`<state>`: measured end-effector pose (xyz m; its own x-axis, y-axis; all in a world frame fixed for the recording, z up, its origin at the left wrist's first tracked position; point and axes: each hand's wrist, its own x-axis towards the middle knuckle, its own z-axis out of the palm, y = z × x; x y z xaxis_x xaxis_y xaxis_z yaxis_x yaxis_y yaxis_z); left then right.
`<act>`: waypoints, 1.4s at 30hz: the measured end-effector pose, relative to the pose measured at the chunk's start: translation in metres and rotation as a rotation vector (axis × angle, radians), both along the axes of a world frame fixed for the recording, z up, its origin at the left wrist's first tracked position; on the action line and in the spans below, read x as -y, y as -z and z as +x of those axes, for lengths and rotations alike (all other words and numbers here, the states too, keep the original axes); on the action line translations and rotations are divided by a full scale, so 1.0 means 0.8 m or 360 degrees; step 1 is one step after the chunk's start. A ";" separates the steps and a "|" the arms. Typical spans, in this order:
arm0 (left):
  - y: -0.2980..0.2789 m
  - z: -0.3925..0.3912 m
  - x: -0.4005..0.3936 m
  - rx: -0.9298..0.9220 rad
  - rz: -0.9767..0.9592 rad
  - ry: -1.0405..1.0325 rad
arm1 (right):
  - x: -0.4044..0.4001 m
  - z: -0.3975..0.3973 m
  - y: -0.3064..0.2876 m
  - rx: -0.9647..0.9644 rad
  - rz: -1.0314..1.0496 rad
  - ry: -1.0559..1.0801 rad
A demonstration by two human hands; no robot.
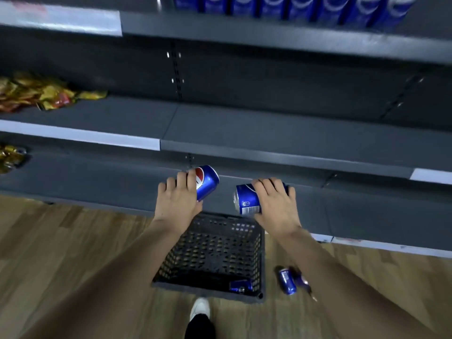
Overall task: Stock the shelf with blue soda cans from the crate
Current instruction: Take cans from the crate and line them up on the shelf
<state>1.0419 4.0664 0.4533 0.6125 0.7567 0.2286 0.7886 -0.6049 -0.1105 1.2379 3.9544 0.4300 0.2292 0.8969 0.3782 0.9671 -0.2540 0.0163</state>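
My left hand [177, 199] grips a blue soda can [206, 182] that tilts up to the right. My right hand [275, 204] grips a second blue soda can [247, 198] lying sideways, its top facing left. Both hands are above the far end of the dark plastic crate [212, 255] on the floor. One blue can [241, 286] lies in the crate's near right corner. A row of blue cans [293, 8] stands on the top shelf [269, 36]. The grey middle shelf [269, 130] in front of me is bare.
Another blue can [286, 281] lies on the wooden floor right of the crate, a blurred purple thing [302, 281] beside it. Yellow snack packets [36, 92] fill the middle shelf's left end. My shoe [200, 308] is just behind the crate.
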 end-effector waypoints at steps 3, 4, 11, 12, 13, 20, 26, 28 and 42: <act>-0.057 0.006 0.012 0.0223 0.0089 0.0028 | 0.006 0.000 -0.061 0.0006 0.0174 0.0000; -0.075 0.008 0.014 0.0278 0.0119 0.0045 | 0.006 0.001 -0.080 0.0024 0.0210 0.0000; -0.175 0.021 -0.002 0.0485 0.0271 0.0106 | -0.007 0.006 -0.182 0.0132 0.0428 0.0027; -0.187 0.024 -0.007 0.0497 0.0295 0.0109 | -0.014 0.006 -0.193 0.0140 0.0445 0.0039; -0.198 0.027 -0.014 0.0516 0.0316 0.0117 | -0.021 0.007 -0.204 0.0152 0.0455 0.0043; -0.267 0.061 -0.089 0.0614 0.0468 0.0202 | -0.090 0.029 -0.275 0.0176 0.0535 0.0082; -0.299 0.088 -0.154 0.0714 0.0429 0.0401 | -0.143 0.050 -0.310 0.0089 0.0587 0.0160; -0.303 0.098 -0.172 0.0752 0.0373 0.0430 | -0.159 0.056 -0.315 0.0113 0.0566 0.0199; -0.325 0.161 -0.259 0.1208 -0.0134 0.0173 | -0.262 0.121 -0.379 0.0666 0.0239 0.0199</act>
<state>1.1711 4.2737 0.7132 0.3830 0.7346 0.5601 0.5653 -0.6659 0.4868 1.3346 4.1636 0.7331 0.1321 0.8002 0.5850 0.8469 -0.3978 0.3528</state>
